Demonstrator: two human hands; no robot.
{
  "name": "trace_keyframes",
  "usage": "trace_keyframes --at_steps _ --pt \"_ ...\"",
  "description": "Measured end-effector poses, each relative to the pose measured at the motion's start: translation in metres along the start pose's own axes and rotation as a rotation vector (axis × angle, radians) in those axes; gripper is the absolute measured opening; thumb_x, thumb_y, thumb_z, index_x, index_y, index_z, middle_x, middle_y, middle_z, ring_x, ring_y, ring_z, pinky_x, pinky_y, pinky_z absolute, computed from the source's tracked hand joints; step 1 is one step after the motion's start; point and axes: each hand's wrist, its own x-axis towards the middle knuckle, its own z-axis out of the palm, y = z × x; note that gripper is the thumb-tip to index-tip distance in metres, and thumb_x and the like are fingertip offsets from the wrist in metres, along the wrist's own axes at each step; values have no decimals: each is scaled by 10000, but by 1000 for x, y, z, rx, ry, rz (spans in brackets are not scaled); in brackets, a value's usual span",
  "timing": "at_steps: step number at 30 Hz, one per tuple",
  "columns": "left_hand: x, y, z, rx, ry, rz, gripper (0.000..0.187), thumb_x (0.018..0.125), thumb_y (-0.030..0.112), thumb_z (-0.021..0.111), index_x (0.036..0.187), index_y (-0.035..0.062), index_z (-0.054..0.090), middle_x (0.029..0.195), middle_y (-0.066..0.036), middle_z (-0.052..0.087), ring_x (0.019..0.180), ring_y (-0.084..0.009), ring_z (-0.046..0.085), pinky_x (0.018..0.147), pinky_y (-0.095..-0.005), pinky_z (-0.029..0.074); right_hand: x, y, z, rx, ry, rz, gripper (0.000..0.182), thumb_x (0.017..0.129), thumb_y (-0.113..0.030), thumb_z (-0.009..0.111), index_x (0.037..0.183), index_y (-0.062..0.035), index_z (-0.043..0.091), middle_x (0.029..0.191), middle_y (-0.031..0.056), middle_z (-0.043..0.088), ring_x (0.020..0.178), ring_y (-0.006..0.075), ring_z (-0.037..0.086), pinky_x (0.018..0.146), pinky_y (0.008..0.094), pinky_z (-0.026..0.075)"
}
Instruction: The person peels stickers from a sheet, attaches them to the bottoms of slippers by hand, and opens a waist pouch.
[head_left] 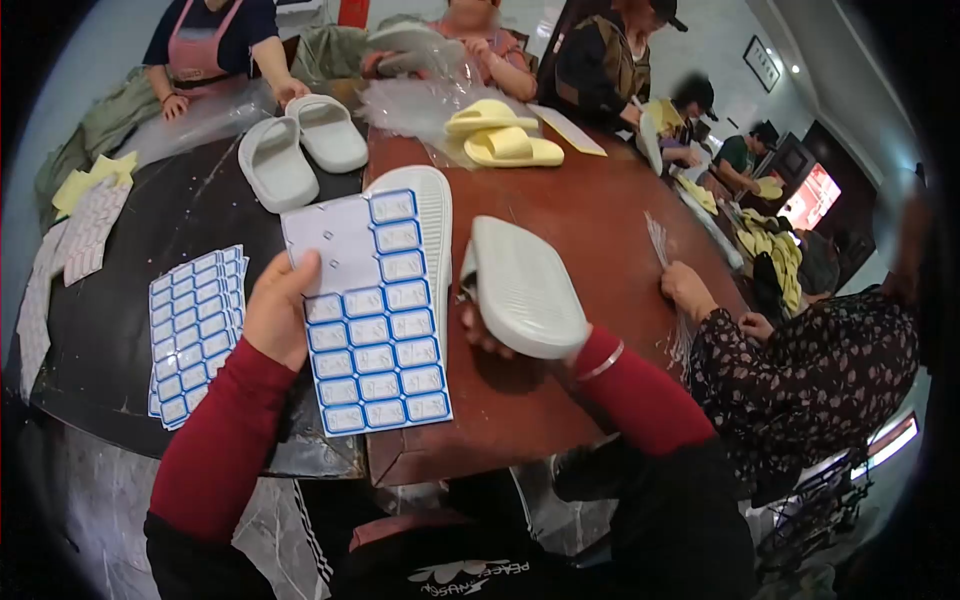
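Note:
My left hand [278,305] grips a sheet of blue-bordered stickers [375,330] by its left edge, thumb on the front. Part of the sheet's top is bare backing where stickers are gone. My right hand [484,328] holds a pale grey slipper [530,285] with its ribbed sole toward me; most of the fingers are hidden behind it. Partly covered by the sheet, another pale slipper [433,200] lies sole up on the table. A stack of similar sticker sheets [195,335] rests left of my left forearm.
A person across the table touches one of two grey slippers [278,165]. Yellow slippers [515,147] lie near clear plastic bags [410,100]. More sticker sheets [100,215] are at far left. At right, a person in a floral sleeve [760,370] handles thin strands [660,240]. Other people work beyond.

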Motion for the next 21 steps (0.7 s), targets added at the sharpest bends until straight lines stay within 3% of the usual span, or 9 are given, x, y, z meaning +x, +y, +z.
trace_keyframes --at_steps 2,4,6,11,13,15,16,18,21 --pt "-1 0 6 3 18 -55 307 949 166 474 1187 -27 480 1097 -144 611 977 -222 624 849 -343 514 -24 4 8 -877 181 -54 358 868 -331 640 1032 -17 588 855 97 638 694 112 622 522 199 483" --pt "-4 2 12 22 23 -63 303 950 163 471 1184 -29 482 1092 -147 612 970 -220 627 844 -343 517 -41 15 21 -989 195 141 292 868 -310 645 991 -51 592 803 64 640 624 60 585 502 187 432" --pt "-6 6 16 60 47 -95 296 951 157 465 1178 -32 487 1081 -154 614 955 -218 633 833 -342 524 -65 30 38 -1196 82 220 263 885 -281 632 994 -44 600 808 65 639 610 91 574 521 202 439" --pt "-4 -3 9 24 37 -53 285 954 157 459 1162 -33 498 1054 -153 625 926 -214 644 800 -332 540 -118 37 72 -1476 -462 158 241 895 -202 615 1036 -7 605 814 27 628 650 129 583 601 250 479" --pt "-5 2 13 11 34 -59 281 954 158 459 1156 -34 503 1037 -147 632 898 -211 650 777 -326 548 -139 18 86 -1483 -254 -88 269 885 -166 615 1093 3 603 833 38 641 731 139 609 653 262 494" --pt "-6 3 14 10 40 -62 280 955 158 459 1152 -34 506 1029 -144 635 884 -210 654 765 -323 551 -148 6 68 -1223 230 -300 425 861 -147 627 1237 20 518 1006 106 628 949 199 602 812 301 483" --pt "-6 1 12 12 47 -59 280 954 159 464 1150 -35 507 1022 -141 637 874 -208 655 758 -322 553 -137 5 54 -1220 221 -296 425 861 -147 627 1237 20 518 1006 106 628 949 199 602 812 301 483" --pt "-5 1 7 15 61 -40 279 952 161 474 1146 -37 511 1009 -135 639 854 -203 658 743 -319 555 -104 6 20 -1400 653 -762 514 836 -164 627 1286 16 455 1169 188 560 1056 276 562 873 351 467" --pt "-6 0 6 40 58 -33 285 949 167 488 1143 -41 511 995 -131 639 841 -192 655 738 -315 554 -68 17 -6 -1515 547 -840 557 834 -183 631 1311 13 422 1262 200 486 1131 301 507 924 373 436"
